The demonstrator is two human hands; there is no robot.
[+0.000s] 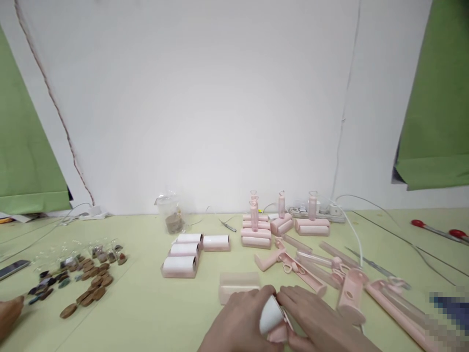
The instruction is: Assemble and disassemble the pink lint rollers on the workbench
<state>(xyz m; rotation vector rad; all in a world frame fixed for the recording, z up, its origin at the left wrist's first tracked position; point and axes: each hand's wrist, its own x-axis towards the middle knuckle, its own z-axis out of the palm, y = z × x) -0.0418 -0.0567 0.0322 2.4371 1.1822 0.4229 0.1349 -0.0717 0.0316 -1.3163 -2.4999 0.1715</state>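
Observation:
My left hand (240, 320) and my right hand (318, 320) meet at the bottom middle of the view, both closed around a white paper roll on a pink lint-roller head (273, 318). A translucent pink cover (239, 286) lies just beyond my left hand. To the right lie several pink roller handles (289, 266) and clear pink covers (388, 298). Further back stand white refill rolls in pink holders (183, 258) and finished pink rollers (256, 230).
Brown cork stoppers (91, 288) and small glass bottles (84, 252) lie at the left, near another person's hand (9, 315) and a phone (12, 268). A clear bag (172, 215), a power strip (318, 211) with cables and red-handled tools (439, 232) sit by the white wall.

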